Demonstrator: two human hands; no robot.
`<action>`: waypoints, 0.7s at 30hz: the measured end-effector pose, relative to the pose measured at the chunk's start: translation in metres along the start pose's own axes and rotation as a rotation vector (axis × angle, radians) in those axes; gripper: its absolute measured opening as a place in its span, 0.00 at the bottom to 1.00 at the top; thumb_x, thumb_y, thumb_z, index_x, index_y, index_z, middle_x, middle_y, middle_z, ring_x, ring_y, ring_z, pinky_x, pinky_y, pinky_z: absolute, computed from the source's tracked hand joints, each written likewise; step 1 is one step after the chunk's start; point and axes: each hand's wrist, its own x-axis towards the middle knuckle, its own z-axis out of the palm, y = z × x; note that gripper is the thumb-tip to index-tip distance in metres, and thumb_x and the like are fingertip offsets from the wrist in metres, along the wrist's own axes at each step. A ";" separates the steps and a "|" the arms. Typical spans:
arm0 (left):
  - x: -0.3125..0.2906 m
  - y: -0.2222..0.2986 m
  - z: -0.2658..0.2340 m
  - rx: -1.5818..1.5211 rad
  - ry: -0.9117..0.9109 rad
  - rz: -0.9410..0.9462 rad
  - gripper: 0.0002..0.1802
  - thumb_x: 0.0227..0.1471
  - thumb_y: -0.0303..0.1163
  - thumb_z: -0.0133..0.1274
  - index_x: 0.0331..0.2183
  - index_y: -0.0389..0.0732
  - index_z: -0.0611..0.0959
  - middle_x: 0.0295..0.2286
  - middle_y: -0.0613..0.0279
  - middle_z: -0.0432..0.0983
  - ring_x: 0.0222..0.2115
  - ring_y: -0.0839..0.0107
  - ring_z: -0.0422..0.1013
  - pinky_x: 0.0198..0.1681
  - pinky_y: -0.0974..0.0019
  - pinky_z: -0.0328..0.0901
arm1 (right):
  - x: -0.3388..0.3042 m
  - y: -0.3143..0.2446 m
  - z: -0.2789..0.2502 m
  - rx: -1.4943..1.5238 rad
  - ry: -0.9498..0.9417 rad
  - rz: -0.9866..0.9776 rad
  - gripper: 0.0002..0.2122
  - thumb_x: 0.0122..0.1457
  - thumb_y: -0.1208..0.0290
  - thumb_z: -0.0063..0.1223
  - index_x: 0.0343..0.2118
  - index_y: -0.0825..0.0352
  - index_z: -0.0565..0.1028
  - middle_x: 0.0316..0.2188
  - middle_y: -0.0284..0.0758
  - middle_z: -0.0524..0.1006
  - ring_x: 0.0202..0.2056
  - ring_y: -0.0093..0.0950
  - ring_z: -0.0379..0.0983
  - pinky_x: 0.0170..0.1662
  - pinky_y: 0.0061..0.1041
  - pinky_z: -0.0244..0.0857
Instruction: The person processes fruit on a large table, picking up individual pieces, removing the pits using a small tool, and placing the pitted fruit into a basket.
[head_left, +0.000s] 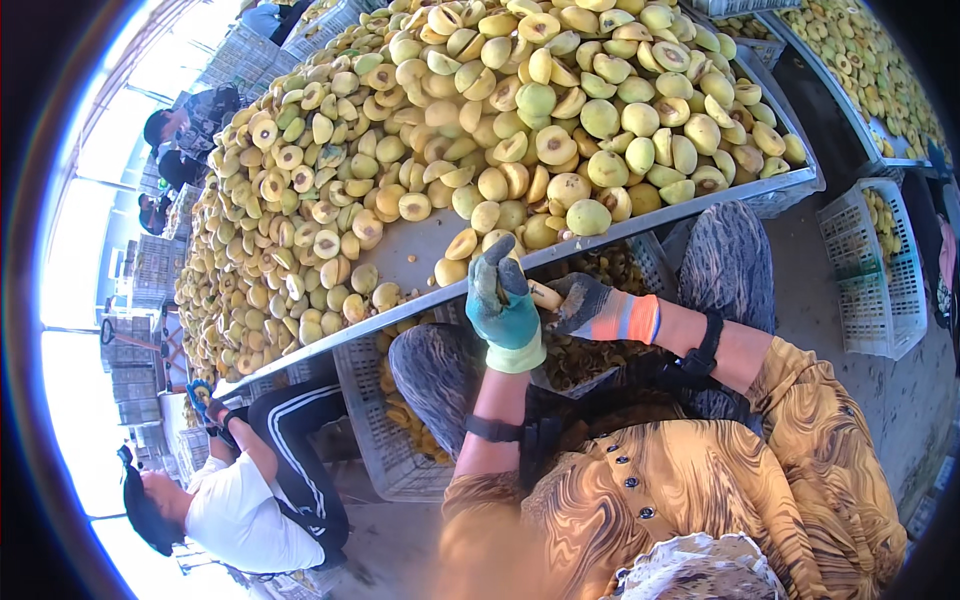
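Note:
At the near edge of a metal-rimmed table [430, 297], my left hand [503, 315] wears a teal and grey glove. Its fingers point up and are pressed together; what they hold, if anything, is hidden from this side. Close against it, my right hand [588, 306], in a dark grey glove with an orange cuff, is closed round a short tan handle-like piece [544, 294] that reaches toward the left palm. Just beyond both hands lies a large heap of halved yellow-green fruit [480, 120], like peaches, several with brown hollows showing.
Below the table stand plastic crates, one [375, 440] holding yellow pieces beside my left knee. Another white crate [875, 270] is at the right. A co-worker in a white shirt [250, 520] sits at the left. More fruit covers a second table [880, 80] at the upper right.

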 end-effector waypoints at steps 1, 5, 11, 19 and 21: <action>0.003 0.004 -0.002 -0.001 0.000 0.000 0.17 0.61 0.37 0.47 0.42 0.31 0.79 0.37 0.61 0.77 0.38 0.73 0.71 0.42 0.71 0.66 | -0.001 -0.001 -0.003 0.076 -0.023 -0.096 0.16 0.53 0.71 0.58 0.45 0.69 0.75 0.32 0.36 0.80 0.32 0.23 0.74 0.39 0.25 0.69; 0.012 0.008 -0.014 -0.130 -0.194 -0.250 0.22 0.60 0.44 0.49 0.40 0.32 0.79 0.35 0.61 0.77 0.35 0.74 0.72 0.40 0.72 0.67 | -0.010 -0.011 -0.019 -0.116 -0.273 0.023 0.16 0.60 0.62 0.49 0.47 0.65 0.74 0.20 0.36 0.74 0.22 0.31 0.71 0.27 0.26 0.64; 0.019 0.004 -0.021 -0.730 -0.347 -0.863 0.26 0.58 0.50 0.48 0.38 0.32 0.79 0.33 0.56 0.79 0.30 0.69 0.76 0.35 0.68 0.71 | -0.017 -0.006 -0.019 1.351 -0.659 0.508 0.11 0.63 0.69 0.47 0.40 0.74 0.73 0.14 0.20 0.62 0.11 0.11 0.56 0.13 0.13 0.47; 0.024 -0.011 -0.030 -0.736 -0.613 -0.763 0.22 0.58 0.46 0.50 0.38 0.33 0.80 0.31 0.55 0.80 0.30 0.69 0.76 0.33 0.68 0.72 | -0.019 -0.007 -0.019 1.365 -0.772 0.492 0.15 0.60 0.66 0.49 0.42 0.74 0.70 0.12 0.21 0.61 0.11 0.12 0.53 0.13 0.14 0.46; 0.023 -0.014 -0.029 -0.829 -0.508 -1.020 0.20 0.57 0.44 0.51 0.38 0.34 0.80 0.31 0.56 0.80 0.29 0.70 0.76 0.30 0.70 0.72 | -0.022 -0.006 -0.021 1.358 -0.770 0.492 0.15 0.60 0.65 0.51 0.43 0.73 0.70 0.12 0.21 0.62 0.12 0.12 0.55 0.14 0.15 0.48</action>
